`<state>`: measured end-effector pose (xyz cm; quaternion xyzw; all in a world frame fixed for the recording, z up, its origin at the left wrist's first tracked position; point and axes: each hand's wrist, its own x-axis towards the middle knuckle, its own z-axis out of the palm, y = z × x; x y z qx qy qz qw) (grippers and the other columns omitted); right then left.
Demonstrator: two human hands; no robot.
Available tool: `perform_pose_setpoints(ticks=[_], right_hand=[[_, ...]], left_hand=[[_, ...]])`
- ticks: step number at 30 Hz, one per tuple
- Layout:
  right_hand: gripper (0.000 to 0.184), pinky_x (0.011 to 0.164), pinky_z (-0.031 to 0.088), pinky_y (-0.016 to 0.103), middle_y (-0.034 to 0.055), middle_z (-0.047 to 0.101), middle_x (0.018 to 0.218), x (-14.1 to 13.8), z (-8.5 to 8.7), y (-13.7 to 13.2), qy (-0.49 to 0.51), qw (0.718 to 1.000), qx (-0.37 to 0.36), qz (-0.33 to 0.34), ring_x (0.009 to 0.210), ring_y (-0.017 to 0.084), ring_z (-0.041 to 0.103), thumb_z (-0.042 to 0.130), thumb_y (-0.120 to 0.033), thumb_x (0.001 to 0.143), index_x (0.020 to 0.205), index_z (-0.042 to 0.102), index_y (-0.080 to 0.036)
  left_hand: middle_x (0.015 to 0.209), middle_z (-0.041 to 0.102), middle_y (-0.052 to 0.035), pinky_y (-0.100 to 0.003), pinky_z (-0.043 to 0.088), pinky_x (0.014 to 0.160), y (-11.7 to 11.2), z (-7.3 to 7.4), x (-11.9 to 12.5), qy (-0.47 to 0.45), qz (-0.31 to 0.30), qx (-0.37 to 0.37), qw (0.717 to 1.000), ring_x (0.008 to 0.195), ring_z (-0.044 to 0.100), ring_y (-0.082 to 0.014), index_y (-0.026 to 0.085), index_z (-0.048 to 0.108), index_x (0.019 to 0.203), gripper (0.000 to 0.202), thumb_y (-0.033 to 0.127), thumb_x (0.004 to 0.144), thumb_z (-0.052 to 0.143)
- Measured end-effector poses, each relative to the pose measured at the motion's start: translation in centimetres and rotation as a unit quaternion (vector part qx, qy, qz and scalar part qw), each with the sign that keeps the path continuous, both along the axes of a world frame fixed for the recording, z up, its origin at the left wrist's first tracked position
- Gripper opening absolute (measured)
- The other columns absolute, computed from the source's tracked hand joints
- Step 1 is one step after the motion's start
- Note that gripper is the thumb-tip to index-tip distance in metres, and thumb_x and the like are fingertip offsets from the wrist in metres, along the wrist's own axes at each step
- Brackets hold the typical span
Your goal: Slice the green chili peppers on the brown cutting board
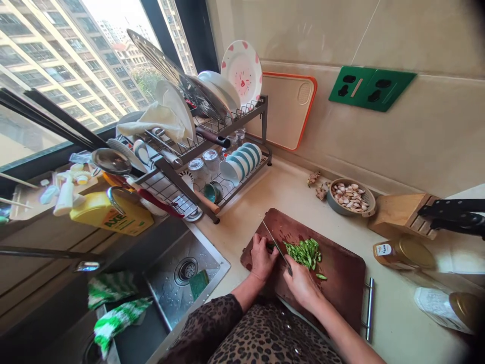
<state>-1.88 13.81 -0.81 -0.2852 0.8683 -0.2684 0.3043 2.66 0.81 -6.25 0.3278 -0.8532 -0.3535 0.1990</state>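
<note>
My right hand point(302, 284) is wrapped round the handle of a kitchen knife point(273, 237), its thin blade pointing up and left over the brown cutting board point(341, 273). My left hand point(262, 259) rests on the board just left of the blade, fingers curled down. A dark green bit of vegetable shows between those fingers and the blade; most of it is hidden by the hand. To the right of the knife lies a heap of sliced green vegetable point(304, 253), with one slice apart below it.
Left of the board is a sink point(182, 298) with a green sponge point(199, 284). Behind stands a dish rack point(242, 121) with plates and bowls. A bowl of garlic cloves point(350, 198), ginger point(322, 190), a knife block point(401, 212) and jars point(403, 253) line the right side.
</note>
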Motion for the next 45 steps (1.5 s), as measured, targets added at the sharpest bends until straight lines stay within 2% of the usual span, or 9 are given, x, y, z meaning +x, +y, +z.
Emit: perform_pose_setpoints(ticks=[3, 9, 13, 16, 23, 29, 34, 40, 45], right_hand=[[0.041, 0.092, 0.046, 0.034, 0.011, 0.069, 0.111, -0.2, -0.1, 2.3, -0.037, 0.998, -0.046, -0.009, 0.105, 0.023, 0.062, 0.041, -0.02, 0.08, 0.117, 0.059, -0.015], [0.05, 0.085, 0.049, 0.036, 0.0158, 0.069, 0.108, 1.7, 0.5, 5.5, 0.004, 0.999, 0.027, -0.032, 0.099, 0.027, 0.066, 0.031, -0.025, 0.085, 0.129, 0.05, -0.009], [0.05, 0.084, 0.05, 0.031, 0.0142, 0.068, 0.113, 3.2, 1.1, 6.0, -0.023, 0.999, 0.02, -0.023, 0.103, 0.024, 0.065, 0.032, -0.022, 0.084, 0.128, 0.05, -0.011], [0.049, 0.083, 0.05, 0.028, 0.0118, 0.07, 0.107, 3.2, 1.2, 5.3, -0.043, 0.999, 0.007, -0.016, 0.099, 0.021, 0.066, 0.032, -0.018, 0.083, 0.128, 0.05, -0.013], [0.046, 0.09, 0.047, 0.032, 0.0128, 0.07, 0.107, 0.7, 0.3, 0.6, -0.009, 0.999, 0.025, -0.021, 0.102, 0.023, 0.065, 0.039, -0.012, 0.08, 0.123, 0.054, -0.014], [0.046, 0.093, 0.047, 0.033, 0.0112, 0.069, 0.109, 1.3, -0.1, 4.3, -0.028, 0.999, -0.039, -0.011, 0.105, 0.022, 0.063, 0.037, -0.019, 0.081, 0.122, 0.056, -0.013], [0.052, 0.088, 0.049, 0.036, 0.0165, 0.069, 0.108, 2.6, 0.9, 5.8, -0.008, 0.999, 0.039, -0.016, 0.097, 0.025, 0.067, 0.031, -0.025, 0.085, 0.13, 0.049, -0.007], [0.05, 0.089, 0.048, 0.034, 0.0133, 0.067, 0.114, 2.5, 1.8, 4.1, -0.025, 0.999, 0.025, 0.012, 0.103, 0.024, 0.064, 0.035, -0.015, 0.082, 0.13, 0.05, -0.013], [0.046, 0.087, 0.048, 0.036, 0.016, 0.07, 0.105, 1.2, 1.2, 0.7, 0.009, 0.998, 0.059, 0.007, 0.099, 0.027, 0.065, 0.038, -0.012, 0.081, 0.124, 0.054, -0.011]], left_hand=[[0.085, 0.048, -0.0027, -0.027, 0.046, 0.069, 0.6, 0.1, 0.0, 0.016, -0.013, 0.021, 1.0, 0.074, 0.053, -0.0153, 0.018, 0.056, 0.076, 0.008, 0.012, 0.072, 0.058], [0.086, 0.05, -0.0031, -0.027, 0.046, 0.066, 1.7, -0.5, 0.0, 0.019, 0.0, 0.015, 1.0, 0.073, 0.053, -0.0156, 0.018, 0.056, 0.08, 0.014, 0.01, 0.068, 0.058], [0.085, 0.049, -0.0014, -0.026, 0.046, 0.06, 1.7, -0.8, 0.1, 0.028, 0.008, 0.031, 0.999, 0.062, 0.052, -0.0116, 0.019, 0.055, 0.081, 0.014, 0.012, 0.069, 0.057], [0.084, 0.049, -0.0009, -0.026, 0.046, 0.059, 1.7, -0.7, 0.0, 0.021, 0.007, 0.04, 0.999, 0.06, 0.051, -0.011, 0.019, 0.054, 0.079, 0.013, 0.012, 0.068, 0.057], [0.085, 0.05, -0.002, -0.026, 0.047, 0.063, 1.6, -0.6, 0.1, 0.041, 0.002, 0.04, 0.998, 0.07, 0.054, -0.0136, 0.018, 0.056, 0.081, 0.015, 0.009, 0.07, 0.056], [0.091, 0.048, -0.002, -0.025, 0.048, 0.064, 1.3, -0.1, 0.8, 0.063, -0.01, 0.08, 0.995, 0.063, 0.052, -0.0087, 0.017, 0.058, 0.084, 0.012, 0.011, 0.075, 0.056], [0.087, 0.047, -0.0009, -0.024, 0.046, 0.061, 1.5, -0.1, 0.7, 0.055, 0.012, 0.053, 0.997, 0.061, 0.051, -0.0085, 0.017, 0.056, 0.081, 0.015, 0.007, 0.07, 0.056], [0.082, 0.046, 0.0006, -0.023, 0.045, 0.056, 1.6, -0.6, 0.4, 0.057, 0.03, 0.035, 0.997, 0.055, 0.049, -0.0075, 0.017, 0.054, 0.079, 0.017, 0.006, 0.067, 0.057], [0.083, 0.05, -0.0017, -0.027, 0.048, 0.065, 1.4, -0.6, 0.8, 0.061, 0.022, 0.024, 0.998, 0.07, 0.054, -0.0134, 0.017, 0.057, 0.081, 0.014, 0.008, 0.07, 0.057]])
